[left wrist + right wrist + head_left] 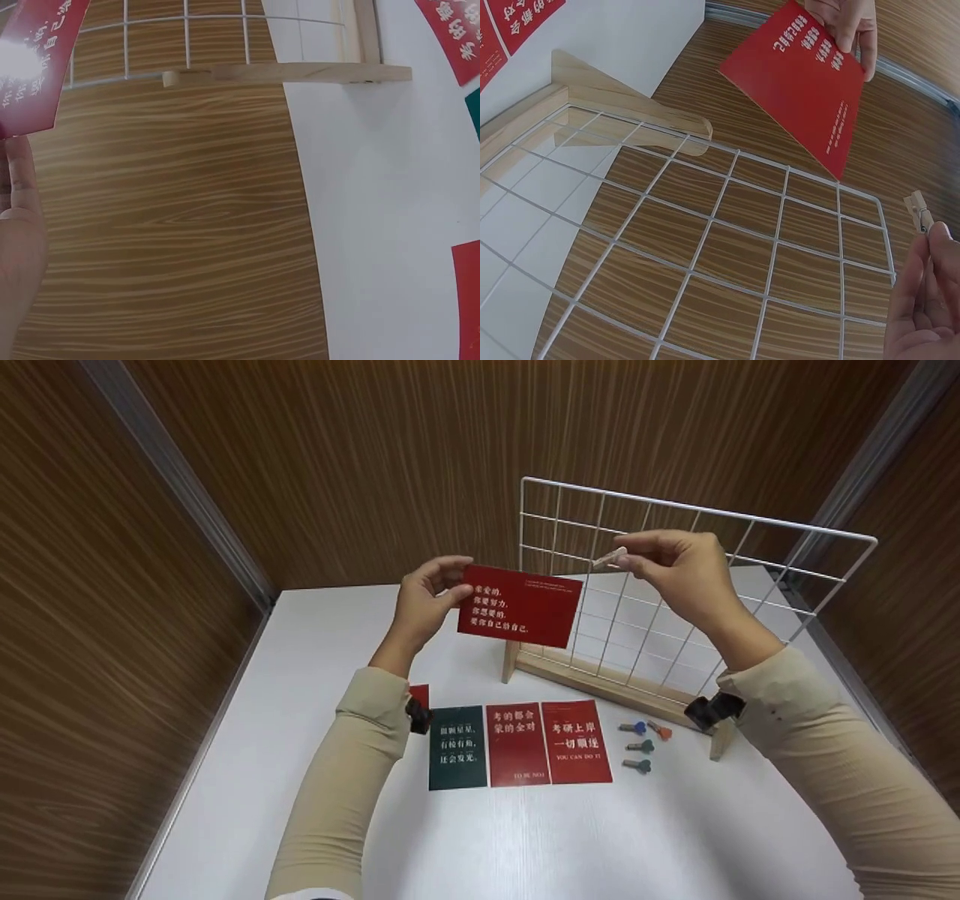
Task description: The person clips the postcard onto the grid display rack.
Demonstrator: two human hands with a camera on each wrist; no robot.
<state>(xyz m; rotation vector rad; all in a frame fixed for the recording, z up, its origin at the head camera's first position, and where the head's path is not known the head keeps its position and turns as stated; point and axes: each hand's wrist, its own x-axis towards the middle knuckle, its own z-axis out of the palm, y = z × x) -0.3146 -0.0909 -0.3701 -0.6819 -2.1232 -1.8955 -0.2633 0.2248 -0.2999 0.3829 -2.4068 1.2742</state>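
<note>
My left hand (431, 604) pinches a red card (521, 611) with white lettering by its left edge, held up in front of the left end of a white wire grid (622, 607). Between thumb and fingers, my right hand (686, 574) pinches a small wooden clothespin (611, 557) near the grid's upper part. In the right wrist view the clothespin (919, 210) points up from the fingertips, just beyond the grid's corner, and the red card (799, 86) hangs past the grid's top bar.
The grid stands in a wooden base (600, 679) on a white table (315, 637). A green card (458, 748) lies beside two red cards (517, 745), another partly under the left wrist. Several small coloured clothespins (637, 766) lie right of them. Wood-grain panels (375, 457) enclose the table.
</note>
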